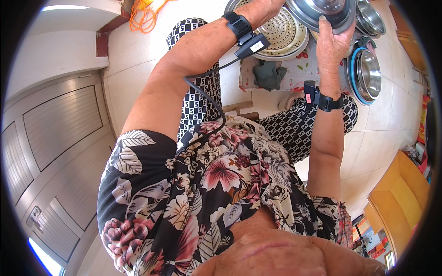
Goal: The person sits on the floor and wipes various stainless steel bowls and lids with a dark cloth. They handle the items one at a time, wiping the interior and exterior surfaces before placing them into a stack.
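Observation:
My right hand [333,39] grips the near rim of a round stainless steel vessel [304,19], its thumb lying over the edge. The vessel is cut off by the top of the view, so I cannot tell whether it is a basin or a lid. My left hand [264,10] reaches to the vessel's left side; its fingers run out of view, and their hold is hidden. Below that hand lies a perforated metal steamer tray [281,34] in a wide round pan. A dark green cloth [268,75] is crumpled in front of it on a patterned table cover [300,74].
Nested steel basins [369,74], one blue-rimmed, stand at right, with more steel bowls [371,19] behind them. An orange cord [143,17] lies coiled on the tiled floor at upper left. A black cable [221,107] runs from my left wrist device. A metal door [62,120] is at left.

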Motion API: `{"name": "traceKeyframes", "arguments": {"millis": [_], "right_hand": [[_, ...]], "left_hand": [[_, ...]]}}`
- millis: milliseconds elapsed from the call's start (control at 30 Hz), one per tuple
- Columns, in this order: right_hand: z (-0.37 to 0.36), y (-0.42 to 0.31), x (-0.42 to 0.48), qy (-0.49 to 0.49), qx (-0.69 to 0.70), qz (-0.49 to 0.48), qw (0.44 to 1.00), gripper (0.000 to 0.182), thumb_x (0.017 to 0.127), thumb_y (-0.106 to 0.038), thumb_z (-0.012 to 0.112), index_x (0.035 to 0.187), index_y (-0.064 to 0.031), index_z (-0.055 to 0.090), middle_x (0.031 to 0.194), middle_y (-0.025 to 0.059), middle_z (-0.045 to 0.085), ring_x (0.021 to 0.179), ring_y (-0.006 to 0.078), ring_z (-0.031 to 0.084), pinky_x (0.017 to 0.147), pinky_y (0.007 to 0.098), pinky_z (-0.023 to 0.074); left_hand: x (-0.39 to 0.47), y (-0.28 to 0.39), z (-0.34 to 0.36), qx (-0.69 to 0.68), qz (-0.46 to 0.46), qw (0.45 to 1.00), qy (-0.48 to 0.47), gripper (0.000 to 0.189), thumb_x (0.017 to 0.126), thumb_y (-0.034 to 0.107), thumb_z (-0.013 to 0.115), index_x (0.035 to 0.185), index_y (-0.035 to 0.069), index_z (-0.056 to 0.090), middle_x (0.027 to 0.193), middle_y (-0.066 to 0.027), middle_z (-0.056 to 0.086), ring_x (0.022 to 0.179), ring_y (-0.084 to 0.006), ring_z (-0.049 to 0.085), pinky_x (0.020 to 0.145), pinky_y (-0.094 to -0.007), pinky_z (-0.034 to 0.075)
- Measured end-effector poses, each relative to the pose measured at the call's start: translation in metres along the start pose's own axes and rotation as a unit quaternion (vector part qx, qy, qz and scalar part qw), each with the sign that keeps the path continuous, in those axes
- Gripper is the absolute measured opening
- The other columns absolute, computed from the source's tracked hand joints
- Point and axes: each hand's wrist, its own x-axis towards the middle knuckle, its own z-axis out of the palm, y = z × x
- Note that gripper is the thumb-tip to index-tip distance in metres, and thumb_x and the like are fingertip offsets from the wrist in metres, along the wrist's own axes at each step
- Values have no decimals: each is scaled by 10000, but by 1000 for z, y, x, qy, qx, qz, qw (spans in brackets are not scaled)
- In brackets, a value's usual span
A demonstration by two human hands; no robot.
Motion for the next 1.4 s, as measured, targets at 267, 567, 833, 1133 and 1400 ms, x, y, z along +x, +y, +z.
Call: {"name": "traceKeyframes", "arguments": {"millis": [267,567,833,1133,1400], "right_hand": [[-1,50,-7,-1,-109,-101,989,579,839,-106,663,1342,27,408,1207,147,589,1097,222,571,994,346,408],[-25,51,2,-78,4,9,997,548,810,-81,698,1291,26,459,1233,136,584,1087,217,571,984,325,408],[3,7,-11,-25,82,22,996,611,877,-82,624,1388,78,330,1281,190,518,1158,254,508,999,351,390],[-12,62,5,1,34,67,997,686,828,-93,670,1408,17,322,1270,154,551,1138,236,538,1029,335,361],[-6,39,-9,-71,61,-9,996,670,831,-38,651,1406,3,310,1295,145,515,1175,212,514,1033,329,376]], "left_hand": [[-31,-25,6,-174,-197,963,-67,327,948,243,613,1058,-63,650,985,-88,680,834,-177,625,761,-332,513],[-1,17,0,86,21,992,-89,221,902,157,647,933,-60,672,799,-37,677,707,-89,583,627,-282,493],[-20,2,2,22,-147,989,21,561,946,430,572,1087,-110,631,1005,-161,665,870,-193,590,785,-358,484],[-54,8,9,262,-195,940,-94,474,910,327,618,1112,-102,629,975,-207,691,891,-267,658,786,-380,495],[0,-7,-1,-87,8,993,-74,97,902,55,617,883,-27,666,776,-20,659,666,-104,590,601,-267,492]]}}
